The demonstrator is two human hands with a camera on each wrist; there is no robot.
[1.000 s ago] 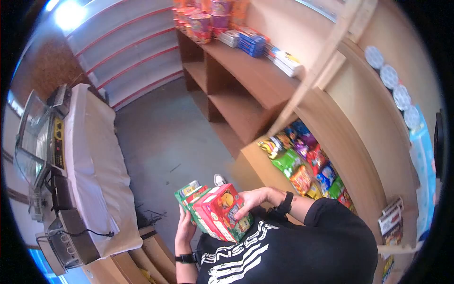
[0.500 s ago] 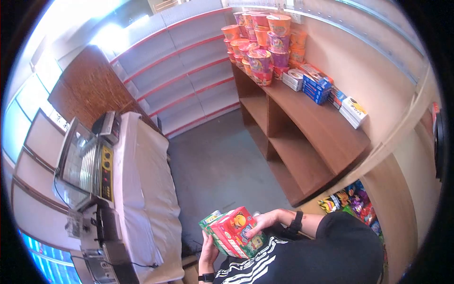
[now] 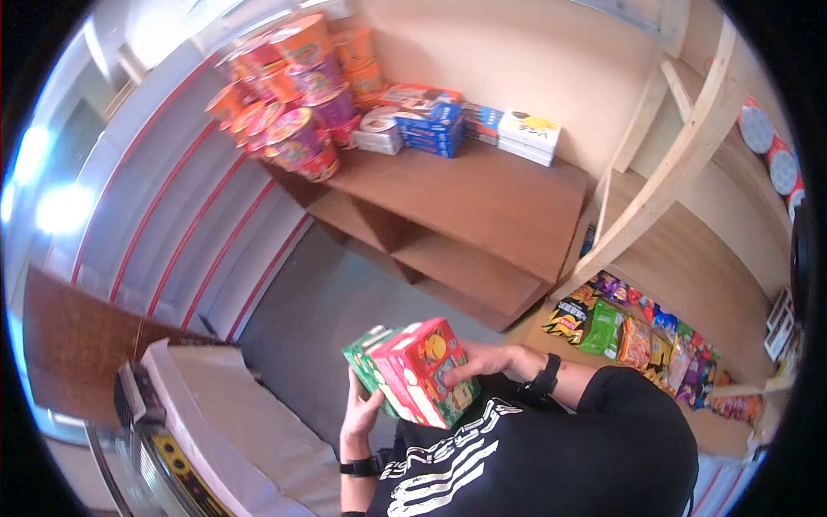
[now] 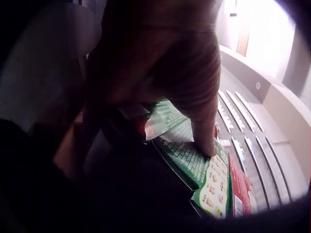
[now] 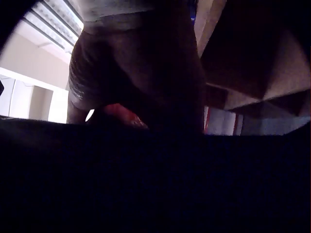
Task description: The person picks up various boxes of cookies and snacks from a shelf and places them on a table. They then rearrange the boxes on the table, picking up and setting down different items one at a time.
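Held close to chest, above grey floor (image 3: pixel 323 314): red box (image 3: pixel 422 372) w/ green box (image 3: pixel 365 360) pressed flat against its left side. Gripped from below by L hand (image 3: pixel 360 414), thumb pressing green box's back. Clasped on far side by R hand (image 3: pixel 482 358), fingers curled round red box.

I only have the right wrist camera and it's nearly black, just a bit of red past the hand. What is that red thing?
Observer: It's a red box with cartoon print, and the right hand holds it by its side.
Operator: Is it on its own?
Observer: No. Green boxes are stacked against it, and the left hand holds them from underneath.
Operator: What's in front of the person?
Observer: A wooden shelf with noodle cups piled at its left end and blue boxes beside them.
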